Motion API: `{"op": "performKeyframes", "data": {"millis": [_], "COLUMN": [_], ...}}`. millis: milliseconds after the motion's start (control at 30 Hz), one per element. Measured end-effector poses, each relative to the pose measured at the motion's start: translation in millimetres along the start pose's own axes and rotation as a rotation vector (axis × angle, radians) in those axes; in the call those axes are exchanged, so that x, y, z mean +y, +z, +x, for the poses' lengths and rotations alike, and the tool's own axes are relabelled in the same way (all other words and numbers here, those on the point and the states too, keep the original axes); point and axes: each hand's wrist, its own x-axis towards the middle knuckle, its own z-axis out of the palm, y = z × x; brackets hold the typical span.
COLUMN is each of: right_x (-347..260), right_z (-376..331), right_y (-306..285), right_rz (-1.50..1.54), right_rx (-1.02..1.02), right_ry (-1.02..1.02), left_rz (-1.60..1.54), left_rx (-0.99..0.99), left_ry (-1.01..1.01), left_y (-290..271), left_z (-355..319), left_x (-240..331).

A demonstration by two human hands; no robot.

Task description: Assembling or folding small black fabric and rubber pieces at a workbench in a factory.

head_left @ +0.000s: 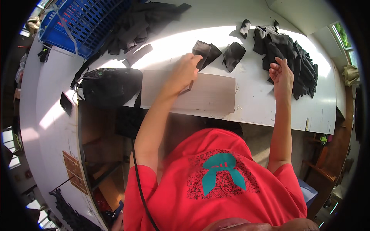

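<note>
My left hand (187,71) reaches over the far edge of a grey-brown board (216,90). Its fingers are bent closed, the tips at the near edge of a small dark cloth piece (202,49). From under the palm sticks a thin brownish strip or handle (189,87); its kind is hidden. A second folded black cloth piece (234,56) lies just right of there. My right hand (282,77) is raised beside a heap of black cloth pieces (300,63), fingers loosely curled and apart, with nothing visible in them.
A blue plastic basket (83,29) stands at the far left beside more dark cloth pieces (135,29). A black mesh-covered rounded thing (111,85) sits left of the board. A dark flat rectangular thing (66,103) lies further left. A black cord (138,184) hangs across my front.
</note>
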Motion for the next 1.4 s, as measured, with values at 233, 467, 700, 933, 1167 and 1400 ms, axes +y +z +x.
{"op": "performKeyframes", "data": {"millis": [233,467,700,933,1167,1400], "right_x": [74,27,3,34,49,62], "right_z": [-120,-146,-170,-181,-176,-167], "right_y": [-28,31,93,97,81,71], "right_rz": [-0.06,-0.405,-0.376,-0.379,-0.884,-0.01], "right_rx": [0.01,-0.415,-0.638,-0.561,-0.407,-0.597], "right_ry": [0.328,-0.162,-0.561,-0.686,-0.908,0.066], "left_rz": [0.452,-0.437,-0.95,-0.727,-0.673,-1.676], "left_rx": [-0.204,0.533,0.765,0.533,0.631,0.232], "left_ry": [0.161,-0.373,-0.572,-0.402,-0.478,-0.657], "left_y": [12,-8,-38,-8,11,-14], "left_z": [13,-20,-116,-143,-136,-132], "left_x": [10,-1,101,130,131,123]}}
